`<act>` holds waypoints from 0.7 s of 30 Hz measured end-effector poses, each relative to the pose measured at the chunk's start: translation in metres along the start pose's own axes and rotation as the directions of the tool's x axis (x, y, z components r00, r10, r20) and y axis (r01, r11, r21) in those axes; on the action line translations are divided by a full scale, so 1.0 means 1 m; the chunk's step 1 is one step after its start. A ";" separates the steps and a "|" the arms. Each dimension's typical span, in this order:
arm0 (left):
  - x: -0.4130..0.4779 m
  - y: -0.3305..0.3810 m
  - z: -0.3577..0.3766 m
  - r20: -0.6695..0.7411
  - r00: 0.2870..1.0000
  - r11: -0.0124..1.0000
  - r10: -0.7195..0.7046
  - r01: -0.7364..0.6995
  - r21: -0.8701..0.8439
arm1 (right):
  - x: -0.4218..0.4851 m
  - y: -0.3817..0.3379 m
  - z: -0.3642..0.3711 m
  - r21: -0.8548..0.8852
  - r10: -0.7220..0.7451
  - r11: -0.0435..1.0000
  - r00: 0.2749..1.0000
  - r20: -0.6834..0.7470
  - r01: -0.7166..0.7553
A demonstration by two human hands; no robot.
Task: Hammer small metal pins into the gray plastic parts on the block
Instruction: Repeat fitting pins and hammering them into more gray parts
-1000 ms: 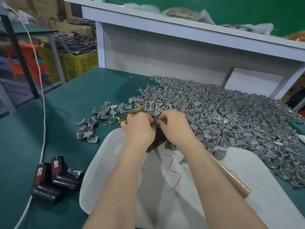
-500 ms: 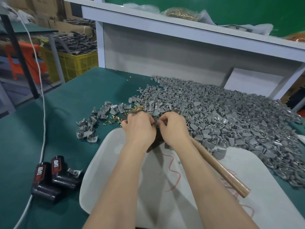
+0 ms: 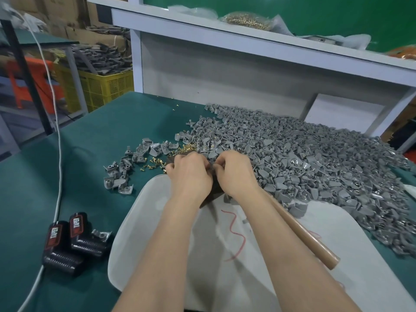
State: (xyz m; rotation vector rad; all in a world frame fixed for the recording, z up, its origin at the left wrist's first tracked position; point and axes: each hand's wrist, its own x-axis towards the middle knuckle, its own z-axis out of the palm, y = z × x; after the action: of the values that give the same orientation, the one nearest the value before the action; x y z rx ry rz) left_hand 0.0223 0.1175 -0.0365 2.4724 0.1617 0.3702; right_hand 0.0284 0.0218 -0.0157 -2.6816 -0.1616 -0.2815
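My left hand (image 3: 191, 176) and my right hand (image 3: 237, 175) meet fingertip to fingertip over a dark brown block (image 3: 212, 195) that they mostly cover. Both hands have curled fingers pinching something small on the block; the hands hide it. A wooden hammer handle (image 3: 308, 238) runs out from under my right palm and forearm toward the lower right, and its head is hidden. A big heap of gray plastic parts (image 3: 304, 161) spreads to the right and behind. Loose brass pins (image 3: 155, 162) lie just left of the block.
A white tray (image 3: 157, 221) lies under my forearms. A few gray parts (image 3: 122, 174) sit apart on the green table (image 3: 67, 176). Two black and red packs (image 3: 67, 242) and a white cable (image 3: 59, 154) are at the left. A bag of brass pins (image 3: 245, 19) rests on the shelf.
My right hand has drawn slightly closer to my left hand over the block, and more of the hammer handle shows beside my forearm. My left hand has barely moved.
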 end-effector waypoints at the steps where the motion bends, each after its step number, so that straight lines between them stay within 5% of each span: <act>1: 0.000 0.000 0.000 0.001 1.000 1.000 0.000 0.000 0.003 | 0.000 0.000 0.001 0.006 0.001 1.000 1.000 -0.004 -0.001; 11: -0.001 0.001 -0.002 -0.006 1.000 1.000 -0.006 0.006 -0.002 | 0.000 0.008 0.005 0.029 -0.029 0.999 0.998 -0.054 0.030; 14: -0.001 0.001 -0.002 -0.007 1.000 1.000 -0.011 0.011 -0.012 | 0.000 0.030 -0.008 0.081 0.083 0.994 0.995 -0.052 -0.079; 17: -0.002 0.001 -0.001 -0.010 1.000 1.000 -0.006 0.006 -0.025 | -0.005 0.052 -0.019 -0.241 0.294 0.929 0.956 0.017 -0.282; 21: -0.002 0.002 -0.001 -0.009 1.000 1.000 -0.002 0.002 -0.019 | -0.005 0.054 -0.019 -0.327 0.299 0.916 0.938 0.175 -0.231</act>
State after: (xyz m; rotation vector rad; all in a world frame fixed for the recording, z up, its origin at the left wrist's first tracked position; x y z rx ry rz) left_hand 0.0206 0.1160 -0.0349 2.4521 0.1630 0.3800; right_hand 0.0288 -0.0352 -0.0220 -2.9895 0.1990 0.0902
